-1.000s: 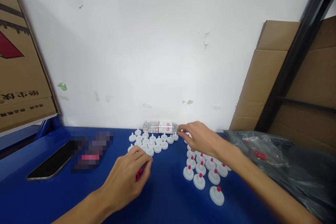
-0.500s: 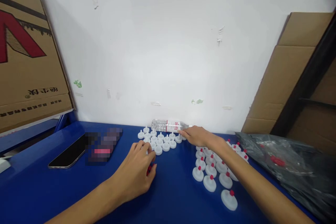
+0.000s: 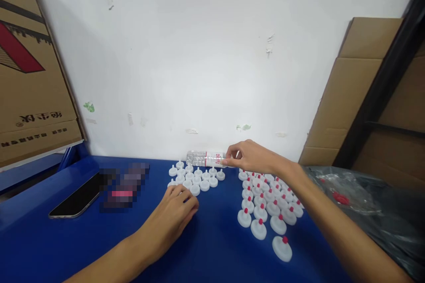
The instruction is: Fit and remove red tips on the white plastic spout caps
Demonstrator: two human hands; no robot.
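Note:
My left hand point(image 3: 177, 210) rests low over the blue table with its fingers curled inward, just in front of a cluster of white spout lids point(image 3: 196, 180). Small red caps showed under its fingers a moment ago; the hand covers them now. At the back, my right hand point(image 3: 247, 155) has thumb and forefinger pinched in front of the neck end of a clear plastic bottle point(image 3: 197, 158) lying on its side. What the pinch holds, if anything, I cannot make out. Below the right wrist stand several white lids with red tips point(image 3: 259, 228), in loose rows.
A phone point(image 3: 76, 196) and a partly blurred dark item point(image 3: 128, 181) lie on the left of the table point(image 3: 212, 247). Grey plastic bagging with a clear bag of red pieces point(image 3: 341, 198) covers the right edge. Cardboard point(image 3: 36, 97) stands at left; a white wall rises behind.
My right hand has lifted slightly from the back lids, its thumb and forefinger now rounded into a pinch. My left hand has turned downward, hiding the red caps. The view has shifted right.

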